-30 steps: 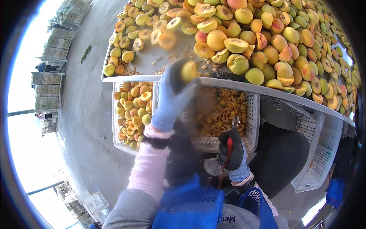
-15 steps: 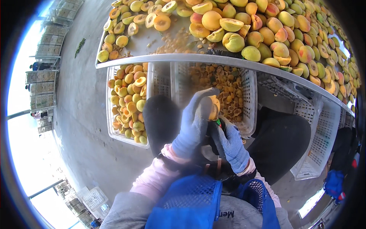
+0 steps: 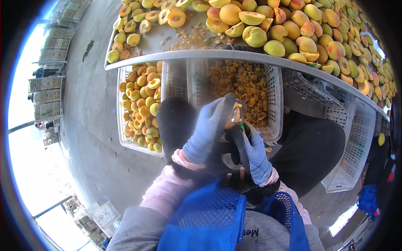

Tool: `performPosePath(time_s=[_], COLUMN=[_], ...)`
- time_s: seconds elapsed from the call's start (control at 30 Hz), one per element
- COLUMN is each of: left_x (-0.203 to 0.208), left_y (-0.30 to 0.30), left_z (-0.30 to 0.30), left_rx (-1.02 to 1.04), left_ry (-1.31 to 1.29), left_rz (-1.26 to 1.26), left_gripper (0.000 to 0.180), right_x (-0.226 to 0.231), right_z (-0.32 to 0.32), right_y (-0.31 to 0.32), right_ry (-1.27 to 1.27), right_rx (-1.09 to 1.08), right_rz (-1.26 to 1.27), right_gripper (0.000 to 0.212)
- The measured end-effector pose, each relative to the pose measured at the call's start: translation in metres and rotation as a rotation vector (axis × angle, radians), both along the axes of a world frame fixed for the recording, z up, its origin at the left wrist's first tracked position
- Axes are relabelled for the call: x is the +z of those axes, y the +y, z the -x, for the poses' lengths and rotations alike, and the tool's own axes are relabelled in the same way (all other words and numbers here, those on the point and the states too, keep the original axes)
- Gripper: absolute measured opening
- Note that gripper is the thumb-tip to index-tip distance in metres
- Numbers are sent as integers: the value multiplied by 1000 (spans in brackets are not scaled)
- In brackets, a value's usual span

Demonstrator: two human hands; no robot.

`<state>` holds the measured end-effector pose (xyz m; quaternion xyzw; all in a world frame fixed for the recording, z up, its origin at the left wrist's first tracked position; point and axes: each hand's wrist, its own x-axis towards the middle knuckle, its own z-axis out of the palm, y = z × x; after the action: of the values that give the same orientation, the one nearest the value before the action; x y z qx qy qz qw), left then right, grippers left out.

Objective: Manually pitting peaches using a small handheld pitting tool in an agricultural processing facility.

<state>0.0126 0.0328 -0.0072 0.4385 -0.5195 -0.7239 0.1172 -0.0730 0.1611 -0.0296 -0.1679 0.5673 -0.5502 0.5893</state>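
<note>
Blue knit gloves with dark fingertips cover both my hands, which meet above my lap. My left hand (image 3: 204,133) is closed round a yellow peach (image 3: 238,108), its cut flesh facing partly up. Close beside it, my right hand (image 3: 256,158) grips a small tool with a green part (image 3: 242,127). A shiny metal piece seems to sit against the fruit, but blur and fingers hide the tool's exact shape. Just beyond my hands stands a white crate (image 3: 274,104) holding many small hollowed peach pieces (image 3: 251,88).
A metal-edged table (image 3: 188,54) crosses ahead, heaped with whole and halved peaches (image 3: 289,31) and scattered pits (image 3: 194,37). Left of my knee is a white crate of peaches (image 3: 142,106). More white crates (image 3: 349,146) stand at the right. Stacked crates (image 3: 46,92) line the far left.
The peach in my left hand has turned and tipped, showing more of its cut inside. Both hands stay close together, and the metal piece now shows against the fruit.
</note>
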Motion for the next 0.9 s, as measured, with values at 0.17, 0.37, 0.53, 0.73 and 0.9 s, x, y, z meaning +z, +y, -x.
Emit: performPosePath(time_s=[0.17, 0.37, 0.53, 0.73, 0.9], left_x=[2, 14, 9, 2, -3], left_y=[9, 2, 16, 26, 25], left_z=[9, 17, 13, 14, 15], left_rx=[141, 347, 135, 269, 318], left_ry=[55, 106, 48, 281, 204], left_rz=[114, -143, 355, 121, 119], left_gripper=[46, 50, 40, 37, 39], right_x=[-1, 4, 12, 19, -6], right_z=[-6, 7, 10, 7, 6], right_y=[-13, -9, -12, -9, -3], right_ry=[88, 361, 761, 691, 1042], right_rx=[-236, 2, 27, 23, 29], right_rz=[126, 137, 178, 162, 340], right_gripper=[27, 26, 25, 25, 28])
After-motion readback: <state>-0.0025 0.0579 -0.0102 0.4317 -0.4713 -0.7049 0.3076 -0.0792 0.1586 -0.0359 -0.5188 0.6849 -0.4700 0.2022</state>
